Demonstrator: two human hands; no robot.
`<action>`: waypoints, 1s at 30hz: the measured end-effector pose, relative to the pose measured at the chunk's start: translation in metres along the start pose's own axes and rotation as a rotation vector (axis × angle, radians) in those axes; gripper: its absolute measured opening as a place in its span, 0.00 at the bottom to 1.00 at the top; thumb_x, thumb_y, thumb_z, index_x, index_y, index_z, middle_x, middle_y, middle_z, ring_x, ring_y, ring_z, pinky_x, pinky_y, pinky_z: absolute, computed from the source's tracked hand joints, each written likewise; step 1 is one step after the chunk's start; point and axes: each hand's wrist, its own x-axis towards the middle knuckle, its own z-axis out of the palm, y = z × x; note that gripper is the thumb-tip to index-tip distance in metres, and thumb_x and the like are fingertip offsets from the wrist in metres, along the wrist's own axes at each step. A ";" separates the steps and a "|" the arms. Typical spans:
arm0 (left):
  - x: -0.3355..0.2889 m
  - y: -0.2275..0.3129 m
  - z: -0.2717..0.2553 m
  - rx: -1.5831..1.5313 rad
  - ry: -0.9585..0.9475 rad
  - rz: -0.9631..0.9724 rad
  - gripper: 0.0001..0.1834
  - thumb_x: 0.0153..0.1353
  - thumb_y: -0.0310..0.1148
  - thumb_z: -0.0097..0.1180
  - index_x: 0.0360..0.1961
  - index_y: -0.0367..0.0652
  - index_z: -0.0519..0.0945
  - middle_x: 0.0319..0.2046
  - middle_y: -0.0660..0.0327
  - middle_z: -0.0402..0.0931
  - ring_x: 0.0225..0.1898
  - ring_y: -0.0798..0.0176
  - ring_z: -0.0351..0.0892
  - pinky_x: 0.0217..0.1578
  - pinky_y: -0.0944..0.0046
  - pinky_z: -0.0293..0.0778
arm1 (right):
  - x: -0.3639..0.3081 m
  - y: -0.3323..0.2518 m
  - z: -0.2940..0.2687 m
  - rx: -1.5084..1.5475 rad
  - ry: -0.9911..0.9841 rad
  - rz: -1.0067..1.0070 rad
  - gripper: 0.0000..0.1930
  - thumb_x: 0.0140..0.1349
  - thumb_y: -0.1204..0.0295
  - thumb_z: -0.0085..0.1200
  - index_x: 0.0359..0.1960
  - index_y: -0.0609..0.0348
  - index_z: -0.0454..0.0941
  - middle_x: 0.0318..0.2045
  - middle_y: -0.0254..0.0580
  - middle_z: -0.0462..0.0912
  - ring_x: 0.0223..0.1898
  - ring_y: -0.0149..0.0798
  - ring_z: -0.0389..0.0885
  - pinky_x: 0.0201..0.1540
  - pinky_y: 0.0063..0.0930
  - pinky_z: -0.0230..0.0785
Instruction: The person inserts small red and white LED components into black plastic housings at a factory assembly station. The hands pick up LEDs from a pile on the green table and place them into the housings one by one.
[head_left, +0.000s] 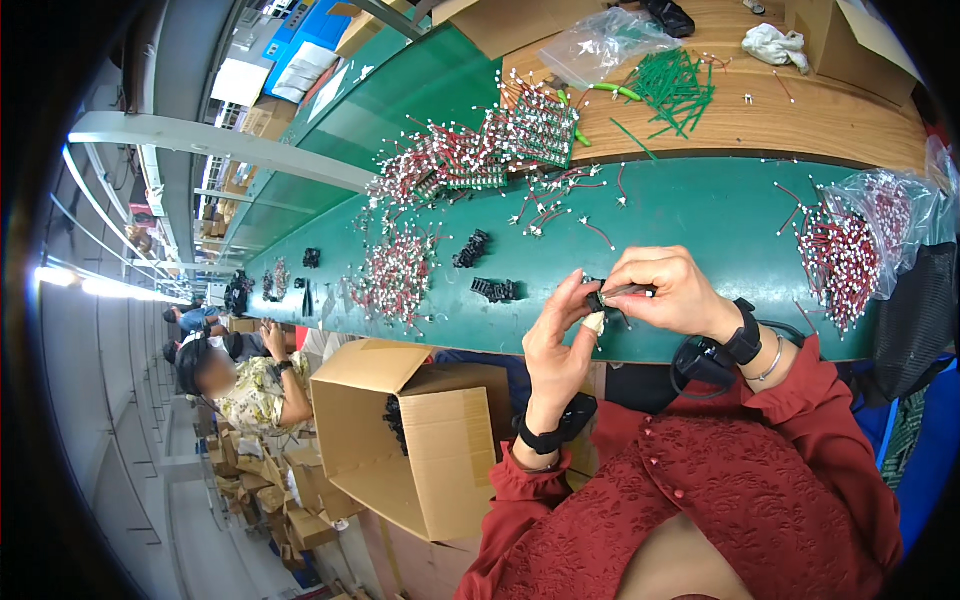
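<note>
Over the near edge of the green bench, my two hands meet at a small black part, mostly hidden by fingers. My left hand pinches it, with a pale covering on the thumb. My right hand is closed on a slim dark tool whose tip reaches the part; its exact kind is unclear. Left of my hands lie black plastic parts in a row, with another black cluster behind. Short red-and-black wires with white connectors are scattered beyond.
Wire heaps and stacked green circuit boards cover the bench at left. A clear bag of wires sits right. Green strips lie on a wooden table. Below left stands an open carton; a co-worker sits farther along.
</note>
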 end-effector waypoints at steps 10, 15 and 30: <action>-0.003 -0.001 -0.003 -0.228 0.004 -0.105 0.28 0.51 0.15 0.55 0.56 0.36 0.68 0.46 0.50 0.76 0.45 0.62 0.77 0.46 0.66 0.75 | -0.001 -0.002 0.000 0.145 -0.046 0.108 0.07 0.46 0.78 0.59 0.29 0.62 0.80 0.24 0.40 0.78 0.24 0.35 0.76 0.27 0.25 0.67; -0.002 0.000 -0.009 -0.057 -0.056 -0.078 0.27 0.51 0.15 0.56 0.55 0.36 0.69 0.44 0.51 0.77 0.44 0.63 0.78 0.45 0.67 0.75 | -0.003 -0.002 0.002 0.071 -0.081 0.052 0.06 0.47 0.79 0.59 0.29 0.63 0.80 0.24 0.39 0.78 0.25 0.34 0.76 0.27 0.24 0.66; 0.005 -0.003 0.003 -0.751 0.019 -0.419 0.17 0.55 0.19 0.54 0.47 0.33 0.72 0.38 0.53 0.77 0.38 0.61 0.80 0.39 0.66 0.78 | 0.000 0.000 0.003 0.204 0.104 -0.032 0.06 0.49 0.79 0.59 0.31 0.63 0.80 0.24 0.36 0.77 0.24 0.27 0.74 0.25 0.19 0.65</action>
